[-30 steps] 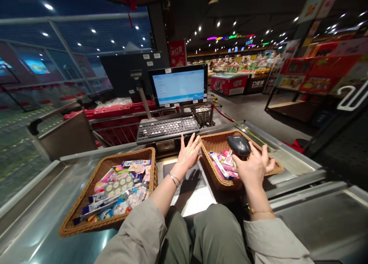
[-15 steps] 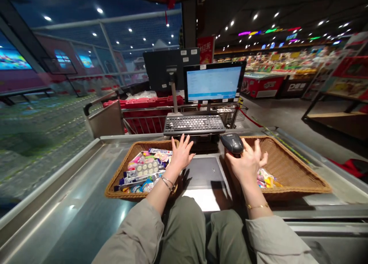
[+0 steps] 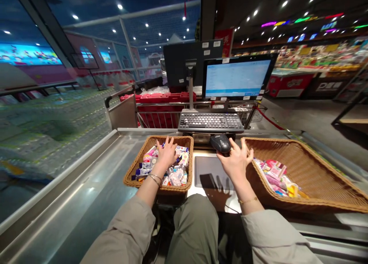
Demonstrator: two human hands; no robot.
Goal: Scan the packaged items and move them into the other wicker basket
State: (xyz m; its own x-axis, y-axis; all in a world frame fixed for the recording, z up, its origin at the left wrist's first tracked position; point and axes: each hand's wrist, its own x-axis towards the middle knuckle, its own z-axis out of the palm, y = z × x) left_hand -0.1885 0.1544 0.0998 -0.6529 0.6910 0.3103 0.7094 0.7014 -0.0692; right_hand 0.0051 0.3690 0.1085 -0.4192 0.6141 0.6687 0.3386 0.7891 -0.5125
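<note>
My left hand (image 3: 166, 157) reaches over the left wicker basket (image 3: 132, 172), fingers spread, with nothing visibly held. Beneath it lie packaged sweets (image 3: 176, 176) in small tubes, packets and blister strips; whether the fingertips touch them I cannot tell. My right hand (image 3: 235, 162) grips a black barcode scanner (image 3: 220, 143), whose head points away from me. The scanner hangs above a grey scanner plate (image 3: 206, 172) set between the two baskets. Right of this hand is a larger wicker basket (image 3: 324, 176), with several colourful packets (image 3: 277, 176) at its near left side.
Past the plate stands a keyboard (image 3: 211, 121) below a lit monitor (image 3: 235, 79), with a second screen (image 3: 191, 63) facing away. A metal counter (image 3: 94, 202) runs along the left. Shopping carts with red crates (image 3: 166, 98) stand behind the counter.
My left hand has moved left, from the basket's right edge to over its sweets. The scanner has moved left over the plate with my right hand. The view has turned slightly left.
</note>
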